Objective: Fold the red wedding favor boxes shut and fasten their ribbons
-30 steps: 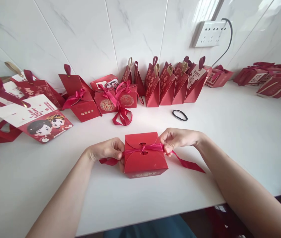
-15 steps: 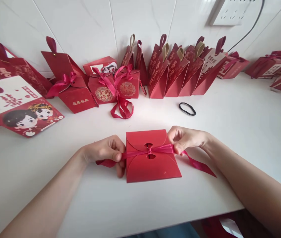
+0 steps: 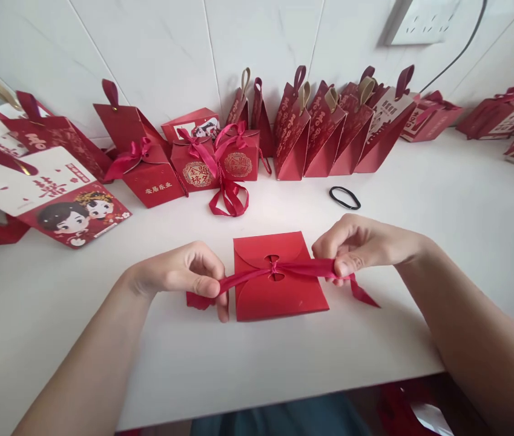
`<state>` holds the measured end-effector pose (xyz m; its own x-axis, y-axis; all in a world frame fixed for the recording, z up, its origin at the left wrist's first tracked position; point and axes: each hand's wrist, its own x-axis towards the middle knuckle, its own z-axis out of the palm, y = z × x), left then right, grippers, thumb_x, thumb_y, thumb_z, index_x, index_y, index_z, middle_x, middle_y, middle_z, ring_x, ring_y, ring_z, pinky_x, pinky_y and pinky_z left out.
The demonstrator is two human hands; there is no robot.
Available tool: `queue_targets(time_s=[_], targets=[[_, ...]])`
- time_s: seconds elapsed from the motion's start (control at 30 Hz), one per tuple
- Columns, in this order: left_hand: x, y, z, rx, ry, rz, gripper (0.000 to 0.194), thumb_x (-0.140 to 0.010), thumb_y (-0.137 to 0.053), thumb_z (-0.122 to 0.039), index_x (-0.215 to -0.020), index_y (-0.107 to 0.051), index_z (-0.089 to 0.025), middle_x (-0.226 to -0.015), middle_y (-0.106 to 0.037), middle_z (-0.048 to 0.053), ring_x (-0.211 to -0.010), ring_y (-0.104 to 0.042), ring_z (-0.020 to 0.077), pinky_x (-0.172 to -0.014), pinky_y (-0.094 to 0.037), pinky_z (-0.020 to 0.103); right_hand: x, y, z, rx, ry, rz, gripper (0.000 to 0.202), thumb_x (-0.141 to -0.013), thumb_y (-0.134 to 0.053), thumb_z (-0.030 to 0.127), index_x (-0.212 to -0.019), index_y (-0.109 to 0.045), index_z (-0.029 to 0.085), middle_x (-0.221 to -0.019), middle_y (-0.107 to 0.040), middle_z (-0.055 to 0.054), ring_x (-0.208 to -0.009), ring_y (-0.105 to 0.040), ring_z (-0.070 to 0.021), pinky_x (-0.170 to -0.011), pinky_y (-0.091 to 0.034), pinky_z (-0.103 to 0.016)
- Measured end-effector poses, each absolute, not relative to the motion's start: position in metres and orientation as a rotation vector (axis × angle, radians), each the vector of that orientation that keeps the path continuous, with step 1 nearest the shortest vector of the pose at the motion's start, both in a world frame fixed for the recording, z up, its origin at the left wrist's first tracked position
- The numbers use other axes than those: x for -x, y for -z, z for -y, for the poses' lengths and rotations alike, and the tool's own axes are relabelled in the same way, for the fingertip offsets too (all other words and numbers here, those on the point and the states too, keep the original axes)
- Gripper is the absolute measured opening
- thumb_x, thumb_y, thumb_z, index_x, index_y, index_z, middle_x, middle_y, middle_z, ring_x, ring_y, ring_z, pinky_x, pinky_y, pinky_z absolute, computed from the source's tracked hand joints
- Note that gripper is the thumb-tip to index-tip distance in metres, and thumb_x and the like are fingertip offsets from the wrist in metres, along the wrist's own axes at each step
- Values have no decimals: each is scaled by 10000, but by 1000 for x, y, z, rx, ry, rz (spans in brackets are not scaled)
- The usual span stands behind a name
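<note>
A flat red paper gift box (image 3: 279, 301) with curved flaps lies on the white table in front of me. Across its middle runs a dark pink ribbon (image 3: 304, 267), knotted over the round cut-out at the centre. My left hand (image 3: 188, 275) pinches one end of the ribbon just off the box's left edge, its tail hanging below the fingers. Beyond the right edge, my right hand (image 3: 361, 248) is closed on the other end, slightly raised, with a pointed tail trailing out to the right. Between both hands the ribbon is stretched taut.
Behind the box, several red gift boxes (image 3: 238, 162) with bows and a row of triangular red boxes (image 3: 290, 145) stand along the tiled wall. A black elastic band (image 3: 344, 198) lies at centre right. White-and-red boxes (image 3: 79, 212) sit at left. A socket plate (image 3: 422, 24) is on the wall.
Both hands have moved outward from the box with the ribbon ends, the right one also up. The ribbon now lifts off the box's sides, and the camera view has shifted slightly.
</note>
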<state>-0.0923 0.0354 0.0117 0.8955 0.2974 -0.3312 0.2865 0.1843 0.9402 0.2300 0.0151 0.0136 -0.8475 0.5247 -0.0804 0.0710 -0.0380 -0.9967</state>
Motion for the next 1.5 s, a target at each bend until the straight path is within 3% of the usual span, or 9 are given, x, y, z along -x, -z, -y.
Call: queue_targets(time_s=[0.13,0.3,0.47,0.63,0.87,0.97,1.07,1.27,1.5], targets=[[93,-38,-25,-1573,-75,-578,334,-829,-640,-476,-755,-765,-176,-743,-686,96,-605,-573,154,-543,-462,250,-217,-40,3,519,-1634,1926,179,-856,-701,267,-730,-701,140,-784,-598,-36,-653,-539,-98,-574,-464,-240],[83,-65,-7,-1717,-134,-703,342,-870,-582,-431,-655,-671,-180,-666,-593,43,-583,-514,132,-530,-426,235,-185,-46,21,654,-1303,1924,99,-868,-655,198,-779,-691,175,-1136,-663,-73,-941,-633,-177,-780,-514,-308],[79,-71,19,-1845,-293,-1102,391,-939,-430,-483,-703,-572,-205,-618,-522,-6,-548,-479,110,-498,-410,201,-161,-33,28,917,-1034,1906,173,-944,-538,248,-866,-669,167,-796,-673,-18,-689,-586,-109,-599,-448,-220],[80,-63,39,-1881,-437,-1370,318,-957,-382,-452,-1197,-522,-298,-624,-540,-42,-451,-434,105,-401,-375,188,-155,-25,29,936,-851,1936,130,-914,-561,184,-847,-672,171,-818,-664,-9,-692,-579,-98,-621,-438,-210],[71,-67,43,-2078,-370,-1515,220,-818,-627,-469,-937,-643,-285,-553,-523,-56,-339,-400,93,-292,-306,198,-155,-23,27,917,-843,1977,167,-898,-505,115,-924,-659,175,-866,-688,-21,-736,-617,-116,-657,-457,-233],[66,-71,42,-2257,-432,-1530,174,-863,-579,-420,-840,-664,-270,-674,-584,-29,-407,-460,90,-372,-386,202,-154,-20,27,955,-945,1851,62,-869,-572,160,-920,-590,191,-836,-708,1,-717,-644,-124,-645,-470,-238],[62,-75,43,-2440,-510,-1461,264,-907,-522,-396,-740,-650,-236,-854,-607,-5,-527,-523,86,-493,-431,205,-152,-18,27,971,-992,1762,104,-850,-611,204,-944,-569,197,-860,-730,-4,-760,-675,-143,-679,-493,-253],[48,-88,38,-2677,-576,-1354,237,-947,-469,-345,-904,-677,-239,-926,-602,5,-662,-571,113,-591,-406,240,-151,-21,28,996,-1079,1770,119,-847,-589,186,-925,-680,189,-914,-742,-15,-810,-690,-148,-722,-519,-247],[31,-92,19,-2513,-626,-1229,145,-901,-577,-343,-826,-642,-237,-837,-625,-28,-711,-588,114,-621,-433,214,-152,-23,26,972,-960,1879,147,-842,-534,118,-771,-651,170,-765,-692,19,-642,-587,-92,-612,-445,-197]])
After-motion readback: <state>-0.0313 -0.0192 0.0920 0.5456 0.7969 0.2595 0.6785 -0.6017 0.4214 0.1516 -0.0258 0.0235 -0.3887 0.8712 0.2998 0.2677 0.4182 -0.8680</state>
